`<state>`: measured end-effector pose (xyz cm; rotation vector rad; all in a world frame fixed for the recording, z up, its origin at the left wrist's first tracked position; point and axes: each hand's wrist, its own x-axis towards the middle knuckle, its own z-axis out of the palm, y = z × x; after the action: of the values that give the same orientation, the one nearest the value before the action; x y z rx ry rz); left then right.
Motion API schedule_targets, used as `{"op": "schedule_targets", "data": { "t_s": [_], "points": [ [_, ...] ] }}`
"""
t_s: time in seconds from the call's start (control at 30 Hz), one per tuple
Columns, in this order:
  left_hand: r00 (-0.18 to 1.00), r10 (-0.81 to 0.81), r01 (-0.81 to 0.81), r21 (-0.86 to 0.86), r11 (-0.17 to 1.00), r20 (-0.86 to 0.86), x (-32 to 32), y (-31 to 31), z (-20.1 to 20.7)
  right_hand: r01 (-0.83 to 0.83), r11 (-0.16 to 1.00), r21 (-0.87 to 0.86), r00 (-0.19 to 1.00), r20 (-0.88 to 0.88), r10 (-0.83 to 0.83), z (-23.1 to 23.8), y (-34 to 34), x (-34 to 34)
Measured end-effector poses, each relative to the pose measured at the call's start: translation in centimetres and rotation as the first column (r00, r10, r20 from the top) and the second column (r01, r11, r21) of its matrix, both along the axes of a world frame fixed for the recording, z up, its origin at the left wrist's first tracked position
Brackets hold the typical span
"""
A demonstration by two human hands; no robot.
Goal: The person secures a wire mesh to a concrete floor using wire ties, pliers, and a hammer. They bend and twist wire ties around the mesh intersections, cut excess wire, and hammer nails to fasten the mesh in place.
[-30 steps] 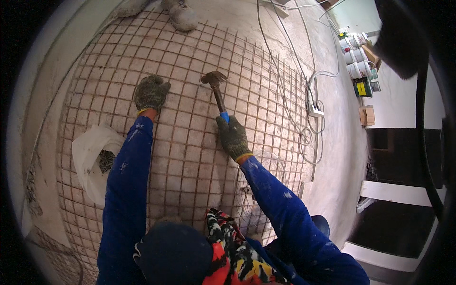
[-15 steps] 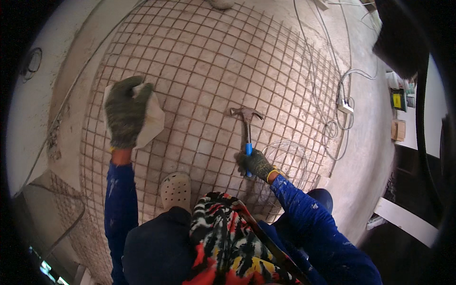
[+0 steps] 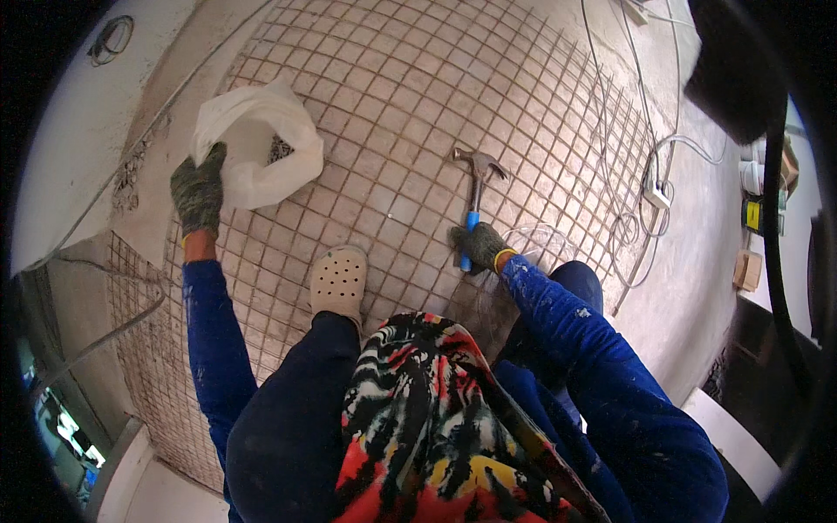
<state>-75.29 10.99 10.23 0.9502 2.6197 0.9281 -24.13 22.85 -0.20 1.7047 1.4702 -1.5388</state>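
My left hand (image 3: pixel 199 190), in a dark green knit glove, is closed on the edge of a white plastic bag (image 3: pixel 301 166). The bag's mouth gapes upward, and small dark pieces (image 3: pixel 279 148) show inside, too small to name. Gloved likewise, my right hand (image 3: pixel 485 246) grips a claw hammer (image 3: pixel 477 187) by its blue handle, with the metal head pointing away from me. Beneath both hands spreads a rusty steel wire mesh (image 3: pixel 410 98) laid over the concrete floor.
My beige clog (image 3: pixel 338 281) stands on the mesh. Loose thin wire (image 3: pixel 545 234) lies beside the right hand. Grey cables and a white socket block (image 3: pixel 656 195) run along the right side. A cardboard box (image 3: pixel 747 270) sits farther right. Another cable (image 3: pixel 148 144) crosses at left.
My left hand has shifted toward the bag's left edge, and the bag now stands more open with its inside showing. The hammer stays in my right hand; the whole view has shifted.
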Motion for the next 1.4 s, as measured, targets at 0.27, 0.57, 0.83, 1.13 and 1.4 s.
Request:
{"op": "schedule_targets", "data": {
  "t_s": [0.27,0.57,0.83,1.13,1.4],
  "points": [
    [0.987,0.073,-0.092,-0.132,0.987,-0.141,-1.2,-9.0,3.0,-0.015,0.998,0.053,1.0,0.007,0.015,1.3,-0.4,-0.9],
    [0.95,0.233,-0.22,0.085,0.972,-0.21,1.8,-12.0,6.9,-0.096,0.978,0.187,0.994,-0.025,0.102,0.8,-0.6,-0.1],
    [0.742,-0.235,0.068,0.277,0.958,0.628,14.2,-9.5,6.2,-0.576,0.8,0.168,0.817,0.102,0.567,6.9,2.2,-1.3],
    [0.221,-0.344,0.297,0.273,0.915,0.912,21.6,-8.5,1.3,-0.032,0.991,-0.13,0.535,-0.84,-0.093,8.5,-7.2,-8.1],
    [0.215,-0.328,0.303,0.256,0.918,0.92,21.1,-10.4,-2.2,-0.174,0.926,0.334,0.657,-0.661,0.362,5.7,-5.8,-7.2]
  ]
}}
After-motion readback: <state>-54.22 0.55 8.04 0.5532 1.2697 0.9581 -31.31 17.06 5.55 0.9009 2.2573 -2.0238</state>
